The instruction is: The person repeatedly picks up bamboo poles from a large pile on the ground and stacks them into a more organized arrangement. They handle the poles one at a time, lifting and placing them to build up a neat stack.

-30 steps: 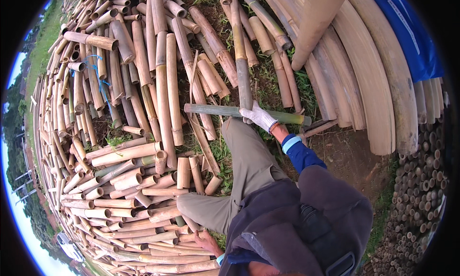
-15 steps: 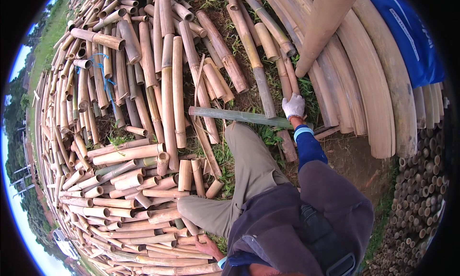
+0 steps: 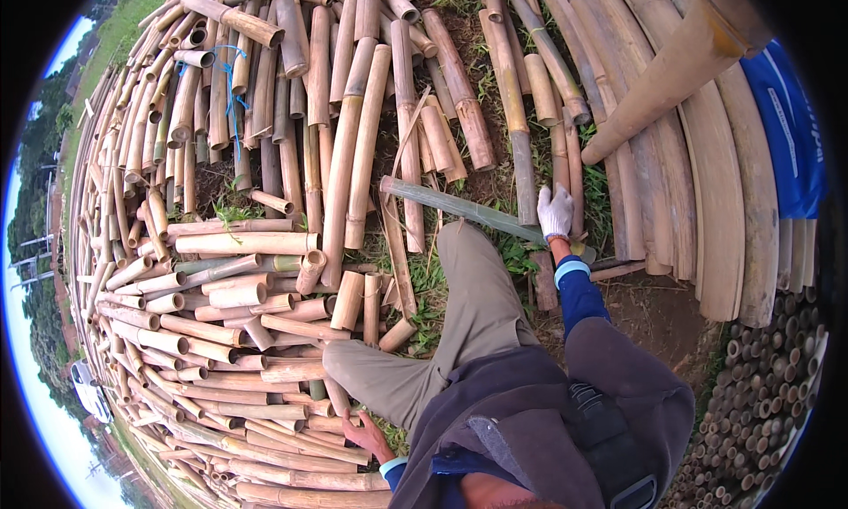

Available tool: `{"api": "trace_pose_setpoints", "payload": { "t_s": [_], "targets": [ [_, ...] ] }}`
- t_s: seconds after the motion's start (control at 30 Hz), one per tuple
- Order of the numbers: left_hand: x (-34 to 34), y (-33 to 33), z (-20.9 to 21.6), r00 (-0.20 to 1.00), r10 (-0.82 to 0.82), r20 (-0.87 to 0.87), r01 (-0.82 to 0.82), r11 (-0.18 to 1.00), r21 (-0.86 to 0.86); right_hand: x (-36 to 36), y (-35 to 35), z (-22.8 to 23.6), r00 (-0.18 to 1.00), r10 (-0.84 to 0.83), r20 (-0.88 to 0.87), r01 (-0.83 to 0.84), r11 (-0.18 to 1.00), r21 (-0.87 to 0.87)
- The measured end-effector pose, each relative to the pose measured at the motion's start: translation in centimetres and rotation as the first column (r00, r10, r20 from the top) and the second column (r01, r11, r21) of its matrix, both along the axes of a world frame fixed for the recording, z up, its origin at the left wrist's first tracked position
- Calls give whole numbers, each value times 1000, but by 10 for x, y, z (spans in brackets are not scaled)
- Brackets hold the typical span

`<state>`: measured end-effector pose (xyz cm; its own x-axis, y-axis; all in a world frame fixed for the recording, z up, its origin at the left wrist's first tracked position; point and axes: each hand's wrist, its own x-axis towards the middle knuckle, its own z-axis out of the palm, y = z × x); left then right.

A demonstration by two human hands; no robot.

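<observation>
My right hand (image 3: pixel 556 213), in a white work glove, lies over the lower ends of narrow bamboo pieces (image 3: pixel 574 178), fingers stretched away from me and slightly apart. A long green bamboo piece (image 3: pixel 468 211) slants across the ground, one end running under that hand's wrist. Its other end rests over brown bamboo tubes near my raised knee. Low on the left, my bare left hand (image 3: pixel 367 437) has its fingers spread beside the cut bamboo tubes (image 3: pixel 305 452). Nothing shows in its grasp, though whether it touches a tube is unclear.
Loose cut tubes (image 3: pixel 256 244) cover the left side, some near a blue cord (image 3: pixel 234 76). At right lie long thick bamboo lengths (image 3: pixel 707 182), with a leaning bamboo pole (image 3: pixel 662 81) and a blue sheet (image 3: pixel 789 125). Stacked bamboo ends (image 3: pixel 760 377) fill the lower right.
The whole view has shifted, with the bamboo at the top now further right. My right hand's fingers have stretched forward. My left hand shows more fully, its fingers spread.
</observation>
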<state>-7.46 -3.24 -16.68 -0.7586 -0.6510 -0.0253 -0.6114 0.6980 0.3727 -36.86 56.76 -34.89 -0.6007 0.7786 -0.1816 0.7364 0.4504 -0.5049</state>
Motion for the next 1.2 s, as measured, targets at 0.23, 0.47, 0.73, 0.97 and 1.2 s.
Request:
{"api": "trace_pose_setpoints", "payload": {
  "t_s": [0.23,0.47,0.73,0.97,1.2],
  "targets": [
    [-34,3,5,994,-99,-50,100,995,14,-23,-26,14,971,224,87,-208,965,-161],
    [-26,-24,4,994,52,-98,-55,998,-22,4,-10,49,968,212,136,-248,892,377],
    [-87,-6,15,990,-13,-139,16,1000,22,-74,-145,47,662,749,27,-749,662,-24],
    [-113,0,27,984,-73,-163,75,997,7,-113,-130,28,542,798,263,-729,602,-325],
    [-113,-27,19,986,3,-167,1,1000,27,-160,-25,81,935,352,-38,-298,841,452]
  ]
}}
